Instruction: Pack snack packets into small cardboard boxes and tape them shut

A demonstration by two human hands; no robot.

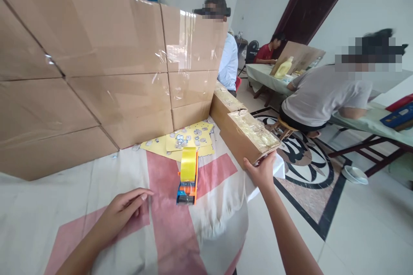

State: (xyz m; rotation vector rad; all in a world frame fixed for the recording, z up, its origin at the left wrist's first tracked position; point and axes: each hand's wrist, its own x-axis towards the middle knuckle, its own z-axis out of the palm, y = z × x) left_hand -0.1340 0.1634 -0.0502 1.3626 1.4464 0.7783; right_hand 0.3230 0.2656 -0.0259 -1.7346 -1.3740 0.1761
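My right hand (263, 171) grips the near end of a long, narrow cardboard box (237, 142), its thumb on the near side and the other fingers partly hidden behind. Clear tape covers the top of this box. On the tablecloth to the left rests my left hand (129, 208), holding nothing, its index finger stretched out and other fingers loosely bent. A tape dispenser (187, 193) with orange and blue parts stands between my hands, carrying a roll of yellow tape (188, 164). Behind it lie yellow printed sheets (193, 135).
A tall taped cardboard partition (119, 38) rises across the back of the table. Another narrow box (227, 98) extends behind the held one. Beyond are a person in light blue (228, 62), a person in grey (322, 90), and one in red (267, 53). A bowl (355, 175) sits on the floor.
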